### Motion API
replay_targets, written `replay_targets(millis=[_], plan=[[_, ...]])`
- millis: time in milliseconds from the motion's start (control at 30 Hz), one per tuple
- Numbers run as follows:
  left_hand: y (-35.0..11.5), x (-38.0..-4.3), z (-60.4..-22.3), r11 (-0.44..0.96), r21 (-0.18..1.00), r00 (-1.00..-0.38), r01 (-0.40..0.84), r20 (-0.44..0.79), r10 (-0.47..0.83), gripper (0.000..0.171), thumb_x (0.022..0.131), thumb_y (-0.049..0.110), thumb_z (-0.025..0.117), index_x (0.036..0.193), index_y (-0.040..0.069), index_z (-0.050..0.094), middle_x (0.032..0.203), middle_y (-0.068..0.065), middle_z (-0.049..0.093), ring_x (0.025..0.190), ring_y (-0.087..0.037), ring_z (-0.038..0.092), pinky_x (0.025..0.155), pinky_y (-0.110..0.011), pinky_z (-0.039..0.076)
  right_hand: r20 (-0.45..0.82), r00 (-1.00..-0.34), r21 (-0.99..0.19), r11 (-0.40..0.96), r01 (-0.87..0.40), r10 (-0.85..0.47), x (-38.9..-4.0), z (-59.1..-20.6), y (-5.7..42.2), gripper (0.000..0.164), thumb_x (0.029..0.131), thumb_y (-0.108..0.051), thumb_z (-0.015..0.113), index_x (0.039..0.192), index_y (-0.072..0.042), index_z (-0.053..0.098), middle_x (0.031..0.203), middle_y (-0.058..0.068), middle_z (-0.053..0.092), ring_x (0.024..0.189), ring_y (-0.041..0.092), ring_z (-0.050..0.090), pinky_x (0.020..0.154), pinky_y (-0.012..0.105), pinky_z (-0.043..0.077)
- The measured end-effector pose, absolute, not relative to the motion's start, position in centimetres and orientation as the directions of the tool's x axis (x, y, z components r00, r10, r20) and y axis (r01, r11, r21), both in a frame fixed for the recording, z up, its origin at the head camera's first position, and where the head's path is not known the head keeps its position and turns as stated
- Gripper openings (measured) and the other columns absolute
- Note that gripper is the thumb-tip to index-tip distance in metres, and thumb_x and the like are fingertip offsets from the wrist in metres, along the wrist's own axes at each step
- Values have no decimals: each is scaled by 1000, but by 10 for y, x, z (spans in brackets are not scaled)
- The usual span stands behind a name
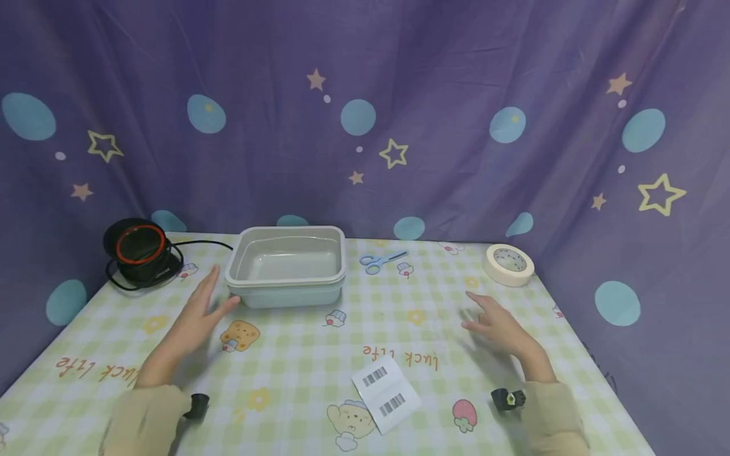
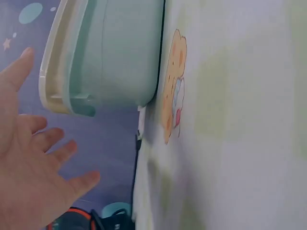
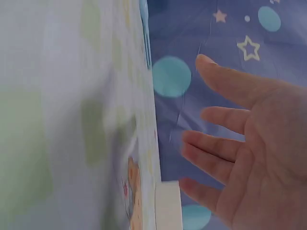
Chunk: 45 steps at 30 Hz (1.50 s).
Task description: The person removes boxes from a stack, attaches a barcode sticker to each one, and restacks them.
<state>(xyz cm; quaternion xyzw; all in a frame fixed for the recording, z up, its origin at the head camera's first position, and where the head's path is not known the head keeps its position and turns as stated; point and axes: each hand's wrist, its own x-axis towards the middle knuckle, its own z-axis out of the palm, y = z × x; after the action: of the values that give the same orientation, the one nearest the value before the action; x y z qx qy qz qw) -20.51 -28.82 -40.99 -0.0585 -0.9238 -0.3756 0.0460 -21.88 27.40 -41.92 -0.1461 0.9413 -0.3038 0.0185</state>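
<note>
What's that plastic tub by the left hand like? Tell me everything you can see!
The plastic tub is rectangular with rounded corners and open on top. It looks like two tubs nested together: a pale grey one with a smooth, shiny inside, sitting in a pale green one. It stands upright on the checked tablecloth, left of the scissors. The left hand is close beside it, but the left wrist view shows a gap between them.

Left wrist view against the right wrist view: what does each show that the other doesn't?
Only the left wrist view shows the pale green tub, red-ringed black device, black cord and left hand. Only the right wrist view shows the tape roll, part of the blue scissors and the right hand. Both show the checked tablecloth and purple curtain.
</note>
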Motion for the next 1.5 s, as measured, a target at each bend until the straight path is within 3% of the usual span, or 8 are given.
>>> replay_targets(millis=[200, 267, 400, 533, 900, 1167, 1500], plan=[[-286, -218, -412, 583, 798, -988, 154, 135, 76, 86, 100, 37, 52, 155, 14, -10, 161, -25, -7, 146, -51, 3, 114, -72, 17, 17, -943, -593, 755, -278, -333, -219, -420, 252, 58, 90, -24, 68, 138, 1, 48, 125, 21, 60, 115, 37, 58, 97, 53, 51], [-285, -222, -413, 534, 827, -985, 173, 151, 85, 85, 100, 33, 53, 155, 12, -9, 161, -24, -7, 146, -49, 1, 114, -72, 16, 1, -937, -616, 738, -277, -350, -218, -420, 244, 54, 89, -23, 69, 135, 1, 52, 114, 16, 65, 106, 31, 62, 92, 45, 55], [-283, -230, -417, 442, 874, -979, 205, 182, 94, 85, 99, 24, 55, 155, 13, -8, 162, -22, -7, 148, -45, -2, 116, -68, 15, -50, -923, -669, 699, -252, -381, -218, -423, 227, 49, 86, -22, 72, 128, 0, 58, 99, 9, 68, 89, 18, 64, 75, 30, 55], [-283, -236, -423, 401, 891, -977, 212, 191, 90, 86, 98, 18, 57, 156, 15, -8, 162, -21, -4, 148, -43, 2, 117, -63, 16, -87, -899, -694, 674, -254, -429, -215, -428, 211, 45, 85, -23, 74, 123, -2, 62, 92, 4, 68, 79, 10, 61, 66, 22, 52], [-283, -242, -428, 412, 891, -981, 192, 173, 84, 93, 96, 20, 61, 155, 17, -10, 162, -21, -1, 148, -43, 5, 118, -54, 16, -145, -836, -772, 589, -240, -530, -204, -432, 181, 43, 84, -16, 74, 121, 2, 61, 85, 5, 68, 59, 14, 58, 44, 24, 48], [-280, -245, -426, 328, 932, -987, 154, 129, 97, 94, 96, 18, 61, 155, 20, -11, 163, -16, -4, 148, -42, -4, 119, -65, 10, -139, -842, -754, 607, -251, -521, -204, -434, 179, 41, 84, -17, 75, 120, -1, 63, 86, 2, 68, 61, 13, 59, 45, 21, 47], [-275, -242, -426, 334, 938, -995, 93, 72, 74, 88, 97, 24, 60, 156, 12, -4, 162, -21, 5, 148, -44, 7, 121, -61, 14, -161, -838, -762, 606, -230, -521, -206, -435, 181, 40, 84, -18, 74, 119, -3, 64, 88, 2, 68, 61, 10, 58, 47, 21, 49]])
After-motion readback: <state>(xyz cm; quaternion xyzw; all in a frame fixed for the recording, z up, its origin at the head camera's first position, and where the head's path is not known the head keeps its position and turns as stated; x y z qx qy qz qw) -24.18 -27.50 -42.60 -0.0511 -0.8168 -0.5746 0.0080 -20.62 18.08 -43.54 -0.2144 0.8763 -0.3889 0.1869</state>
